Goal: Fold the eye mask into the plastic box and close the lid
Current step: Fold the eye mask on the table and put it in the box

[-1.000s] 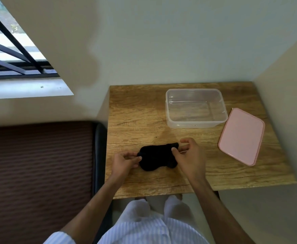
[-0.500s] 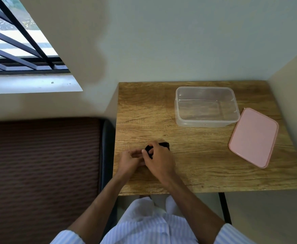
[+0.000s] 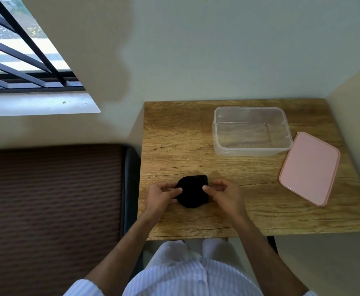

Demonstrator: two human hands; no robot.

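The black eye mask [image 3: 193, 192] lies folded in half on the wooden table [image 3: 260, 199], near its front left. My left hand [image 3: 163, 194] pinches the mask's left edge with thumb and fingers. My right hand [image 3: 224, 194] pinches its right edge. The clear plastic box [image 3: 251, 131] stands open and empty at the back of the table, well beyond the mask. Its pink lid [image 3: 309, 167] lies flat on the table to the right of the box, apart from it.
Walls close the table in at the back and right. A dark brown ribbed surface [image 3: 51, 210] sits left of the table, with a barred window [image 3: 21, 60] above it. My white-clad knees [image 3: 192, 251] show below the front edge.
The mask went from spread out to folded in half. My right hand carried its right end over to the left, then drew back to the folded mask's right edge.
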